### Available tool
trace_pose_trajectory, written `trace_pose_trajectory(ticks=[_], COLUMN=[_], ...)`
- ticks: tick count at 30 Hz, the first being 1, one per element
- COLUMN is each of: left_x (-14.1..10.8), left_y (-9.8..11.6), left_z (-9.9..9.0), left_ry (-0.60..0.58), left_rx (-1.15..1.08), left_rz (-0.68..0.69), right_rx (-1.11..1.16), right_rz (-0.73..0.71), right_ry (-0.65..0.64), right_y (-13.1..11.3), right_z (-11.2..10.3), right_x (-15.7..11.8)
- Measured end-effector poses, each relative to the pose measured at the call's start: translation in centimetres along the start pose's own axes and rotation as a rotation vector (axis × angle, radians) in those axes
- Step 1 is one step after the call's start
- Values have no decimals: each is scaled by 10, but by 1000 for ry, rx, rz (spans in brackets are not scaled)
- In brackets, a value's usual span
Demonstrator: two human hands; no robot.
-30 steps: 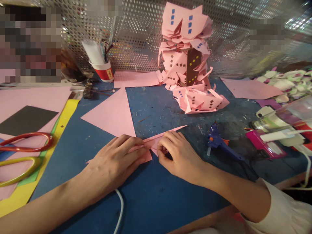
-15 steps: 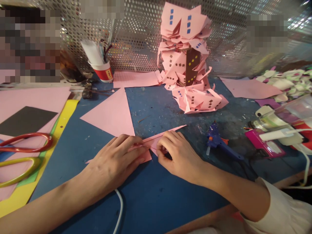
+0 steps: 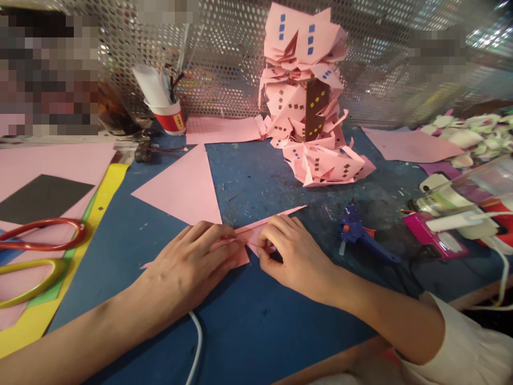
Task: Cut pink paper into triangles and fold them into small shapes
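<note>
A folded piece of pink paper lies on the blue tabletop under both hands, its thin pointed end reaching out to the right. My left hand rests over its left part, fingers bent and pressed together on the folds. With curled fingers my right hand pinches the paper at its near edge; the fingertips are partly hidden. Just beyond the left hand lies a flat pink paper triangle.
Folded pink paper pieces with small squares form a tall stack at the back. A blue glue gun and a magenta box lie right. Scissors with red and yellow handles lie left, on coloured sheets. A paper cup stands behind.
</note>
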State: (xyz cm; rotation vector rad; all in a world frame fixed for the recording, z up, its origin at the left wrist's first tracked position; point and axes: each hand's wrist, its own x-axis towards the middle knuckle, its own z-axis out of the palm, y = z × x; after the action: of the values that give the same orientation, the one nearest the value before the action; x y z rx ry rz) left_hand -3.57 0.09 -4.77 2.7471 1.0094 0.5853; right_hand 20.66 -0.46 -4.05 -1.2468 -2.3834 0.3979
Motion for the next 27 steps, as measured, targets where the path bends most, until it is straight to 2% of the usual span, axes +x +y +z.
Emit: trace_pose_trajectory(ticks=[6,9,19,23,27], left_x=[0,0,1,1,0], left_y=[1,0,1,1,1], left_z=[-1,-2,-1,-1,-1], left_ry=[-5,-7,-6,11,-20], left_rx=[-9,-11,-2,-6,-12], left_rz=[3,6,8,9,7], right_rx=[103,121,-18,-63,-83], right_rz=[13,-35,-150,-161,-161], right_ry=[-8,-7,-45,-74,-92], right_y=[-2,-3,-3,-3,-5], right_z=[-6,-9,-7,-7,-9], right_x=[-1,-1,-1,0,1])
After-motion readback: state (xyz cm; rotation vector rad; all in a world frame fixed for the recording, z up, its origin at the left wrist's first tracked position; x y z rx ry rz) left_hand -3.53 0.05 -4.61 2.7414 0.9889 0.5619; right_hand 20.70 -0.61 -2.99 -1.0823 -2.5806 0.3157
